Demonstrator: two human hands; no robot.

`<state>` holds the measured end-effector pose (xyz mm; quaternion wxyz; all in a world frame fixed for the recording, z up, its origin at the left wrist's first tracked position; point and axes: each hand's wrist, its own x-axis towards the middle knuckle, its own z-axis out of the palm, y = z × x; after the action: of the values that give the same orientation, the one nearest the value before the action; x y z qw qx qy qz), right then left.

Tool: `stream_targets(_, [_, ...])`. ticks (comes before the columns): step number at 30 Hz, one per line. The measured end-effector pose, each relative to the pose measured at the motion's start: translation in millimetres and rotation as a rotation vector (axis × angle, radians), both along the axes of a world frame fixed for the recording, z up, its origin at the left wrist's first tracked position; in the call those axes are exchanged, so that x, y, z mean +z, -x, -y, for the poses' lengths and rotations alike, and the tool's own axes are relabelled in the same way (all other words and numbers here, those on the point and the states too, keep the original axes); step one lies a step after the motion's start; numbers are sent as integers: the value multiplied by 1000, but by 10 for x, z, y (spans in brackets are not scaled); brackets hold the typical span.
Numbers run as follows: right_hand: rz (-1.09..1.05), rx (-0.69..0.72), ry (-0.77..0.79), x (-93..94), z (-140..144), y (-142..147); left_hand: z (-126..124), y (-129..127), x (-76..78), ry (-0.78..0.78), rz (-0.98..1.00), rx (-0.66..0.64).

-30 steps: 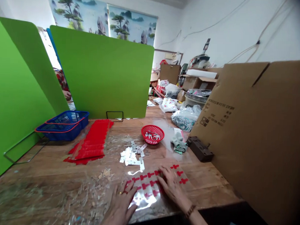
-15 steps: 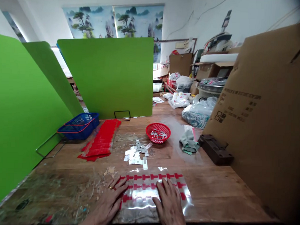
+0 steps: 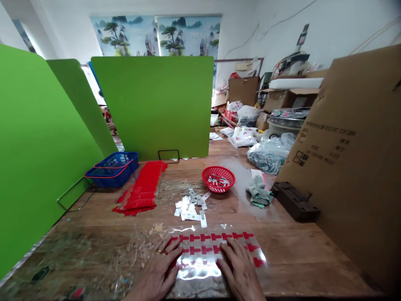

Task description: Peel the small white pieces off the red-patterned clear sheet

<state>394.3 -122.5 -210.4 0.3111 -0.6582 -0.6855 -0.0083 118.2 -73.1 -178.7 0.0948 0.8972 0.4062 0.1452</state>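
Observation:
A clear plastic sheet [image 3: 213, 261] with rows of red T-shaped pieces lies flat near the front edge of the table. My left hand [image 3: 161, 270] rests on its left end, fingers stretched out and a ring on one finger. Toward the right end, my right hand [image 3: 240, 268] lies with its fingers spread, covering some of the red shapes. Both palms face down, and neither hand grips anything. Just beyond the sheet is a loose pile of small white tags [image 3: 188, 208]. Behind that pile stands a red basket [image 3: 218, 170] with similar pieces inside.
A stack of red sheets [image 3: 143, 188] lies at left, beside blue baskets [image 3: 109, 179]. Green partitions [image 3: 156, 105] stand behind and left. At right are a grey cloth [image 3: 260, 191], a dark brown block [image 3: 295, 202] and a tall cardboard panel [image 3: 347, 173]. Plastic scraps litter the front left.
The whole view has shifted a little, so everything appears slightly farther right. Both hands stay flat on the plastic sheet, with no clear movement against it.

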Motion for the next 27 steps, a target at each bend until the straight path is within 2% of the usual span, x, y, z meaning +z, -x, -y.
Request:
stream_targets(4, [-147,-37,88,425,-256,151,-18,22,-53,-19,77,-23])
stream_targets(6, [-168,39,93,577,-467,285,-18,28,-63,-17,119,-30])
stream_targets(8, [-143,98,113,641,-694,434,-12,32,-56,-11,145,-37])
stream_targets(11, [-97,157,150,615,-986,626,2,37,-34,-17,162,-43])
stream_targets(15, [-45,150,219,510,-1230,732,17,42,-29,-37,185,-38])
stream_targets(22, [-34,215,387,382,-1515,624,22,51,-38,5,161,-18])
stream_targets(27, [-86,293,396,399,-1605,517,12,51,-29,32,121,-10])
